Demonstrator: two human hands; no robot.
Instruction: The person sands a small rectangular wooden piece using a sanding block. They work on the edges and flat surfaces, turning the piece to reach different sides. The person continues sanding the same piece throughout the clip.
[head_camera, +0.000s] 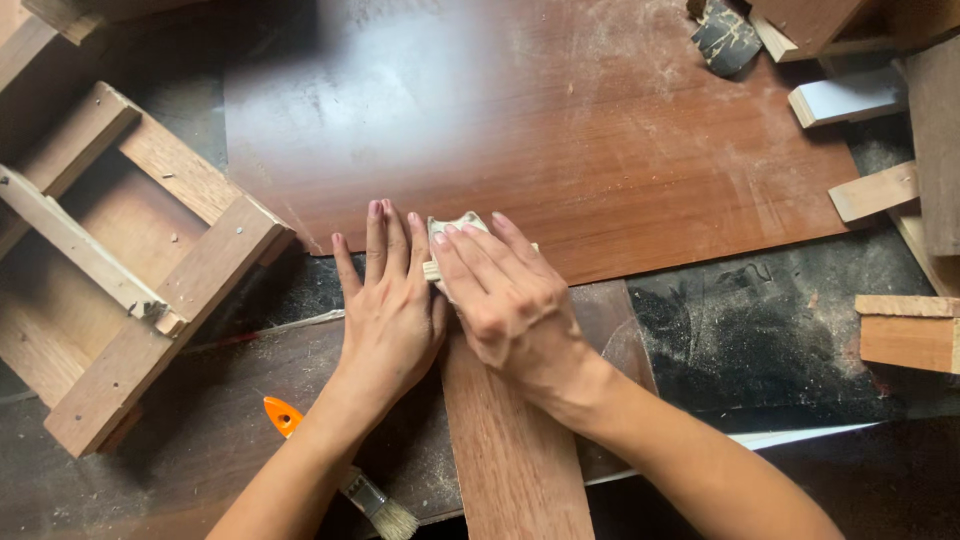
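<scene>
The right hand presses a small pale block wrapped in worn sandpaper against the near edge of the large reddish-brown veneered board, its fingers curled down over the block and gripping it. The left hand lies just beside it on the same edge, fingers flat and close together, holding nothing, only bracing. A narrow brown wooden plank runs from below the board's edge toward the person, under both wrists. Pale dust lies across the board's right part and on the dark desk right of the plank, so some sanding looks done; the glossy left part appears untouched. Below the board's left corner lies an orange-handled bristle brush, and left of it a rough wooden frame.
</scene>
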